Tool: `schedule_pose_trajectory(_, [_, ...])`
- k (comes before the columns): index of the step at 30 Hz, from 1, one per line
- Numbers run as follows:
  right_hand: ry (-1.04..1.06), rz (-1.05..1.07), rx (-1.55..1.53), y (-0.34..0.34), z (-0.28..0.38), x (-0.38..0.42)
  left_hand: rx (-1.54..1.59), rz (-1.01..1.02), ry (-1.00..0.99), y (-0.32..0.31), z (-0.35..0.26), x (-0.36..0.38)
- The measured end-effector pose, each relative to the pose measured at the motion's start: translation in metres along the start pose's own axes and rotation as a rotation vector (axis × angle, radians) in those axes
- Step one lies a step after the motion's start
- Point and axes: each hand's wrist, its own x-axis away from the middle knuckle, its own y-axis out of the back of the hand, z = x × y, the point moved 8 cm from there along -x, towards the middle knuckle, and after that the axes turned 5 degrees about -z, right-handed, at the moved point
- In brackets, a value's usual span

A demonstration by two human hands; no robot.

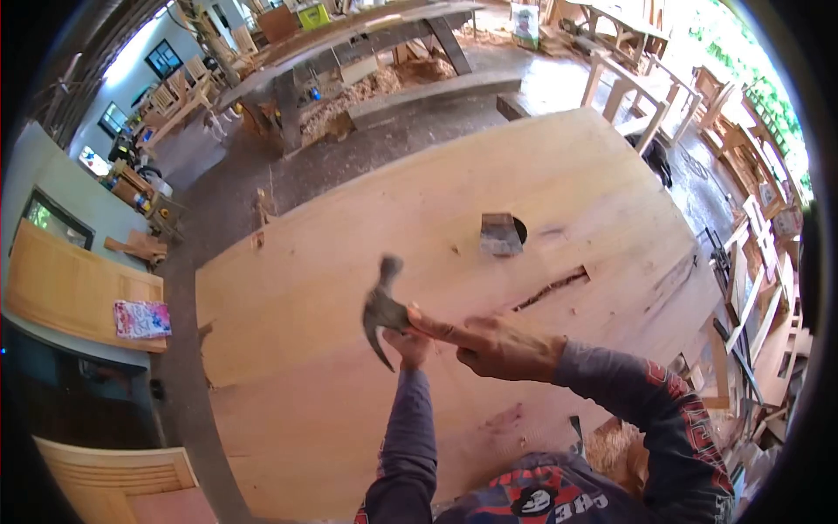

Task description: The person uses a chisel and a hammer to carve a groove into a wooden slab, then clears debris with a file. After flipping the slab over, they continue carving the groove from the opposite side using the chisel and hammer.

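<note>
My right hand [515,348] is wrapped round the wooden handle of a claw hammer [381,306], held above a large wooden panel [323,384]. The hammer's head points to the left, its curved claw towards me. Just below and behind the hammer is my left hand [410,348], close to the panel. The hammer covers most of its fingers, so whether it grips anything is hidden. Further off on the panel sits a small greyish block-shaped thing [500,234], with a dark round patch beside it. A dark, ragged slot [552,288] runs through the wood nearer to me.
A long workbench [367,44] with wood shavings beneath stands beyond the panel. Wooden frames [633,100] and timber pieces line the right side. At left, a wooden board [70,279] carries a colourful packet [142,320]. A slatted wooden panel [113,472] is at lower left.
</note>
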Motion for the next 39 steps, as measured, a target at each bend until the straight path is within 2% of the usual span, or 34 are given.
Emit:
schedule_pose_trajectory(1, [0.021, -0.078, 0.005, 0.013, 0.01, -0.003, -0.089, 0.022, -0.06, -0.01, -0.014, 0.005])
schedule_pose_trajectory(2, [0.056, -0.139, -0.032, 0.014, 0.011, -0.001, -0.249, 0.071, -0.224, -0.023, -0.031, 0.005])
schedule_pose_trajectory(4, [0.125, -0.276, -0.102, 0.011, 0.012, 0.009, -0.228, 0.14, -0.22, -0.016, -0.017, 0.007])
schedule_pose_trajectory(6, [0.001, -0.066, -0.069, -0.03, -0.036, 0.019, -0.174, 0.165, -0.164, -0.004, 0.013, 0.007])
schedule_pose_trajectory(8, [-0.13, 0.104, 0.069, -0.037, -0.052, 0.025, -0.348, 0.051, -0.24, -0.018, -0.02, 0.007])
schedule_pose_trajectory(10, [-0.164, 0.035, -0.038, -0.021, -0.044, 0.038, -0.444, 0.179, -0.406, -0.001, -0.024, -0.002])
schedule_pose_trajectory(13, [-0.281, -0.055, -0.231, 0.006, -0.042, 0.073, -0.254, 0.056, -0.016, -0.02, -0.04, -0.008])
schedule_pose_trajectory(15, [-0.421, -0.08, -0.291, 0.014, -0.052, 0.119, -0.301, -0.064, 0.024, -0.024, -0.053, -0.008])
schedule_pose_trajectory(17, [-0.481, -0.261, -0.326, -0.006, -0.08, 0.187, -0.386, -0.021, -0.137, -0.029, -0.036, 0.017])
schedule_pose_trajectory(19, [-0.726, -0.254, -0.287, -0.033, -0.108, 0.265, -0.625, 0.481, -0.445, -0.071, -0.02, 0.075])
schedule_pose_trajectory(21, [-0.944, -0.252, -0.264, -0.046, -0.12, 0.327, -0.668, 0.836, -0.721, -0.094, -0.011, 0.132])
schedule_pose_trajectory(23, [-1.057, -0.216, -0.273, -0.047, -0.116, 0.356, -0.699, 1.11, -0.623, -0.094, -0.001, 0.166])
schedule_pose_trajectory(26, [-1.249, -0.141, -0.262, -0.06, -0.107, 0.396, -0.529, 1.185, -0.504, -0.09, -0.008, 0.166])
schedule_pose_trajectory(31, [-1.373, 0.17, -0.103, -0.084, -0.126, 0.432, -0.499, 0.779, -0.708, -0.092, -0.051, 0.107])
schedule_pose_trajectory(33, [-1.165, -0.002, -0.022, -0.081, -0.128, 0.42, -0.478, 0.639, -0.723, -0.093, -0.058, 0.09])
schedule_pose_trajectory(34, [-1.059, -0.089, 0.017, -0.076, -0.129, 0.414, -0.474, 0.628, -0.709, -0.093, -0.058, 0.083])
schedule_pose_trajectory(37, [-1.203, 0.011, -0.069, -0.08, -0.14, 0.422, -0.458, 0.48, -0.683, -0.077, -0.062, 0.055])
schedule_pose_trajectory(39, [-1.194, 0.031, -0.038, -0.072, -0.137, 0.409, -0.424, 0.336, -0.44, -0.032, -0.03, 0.017])
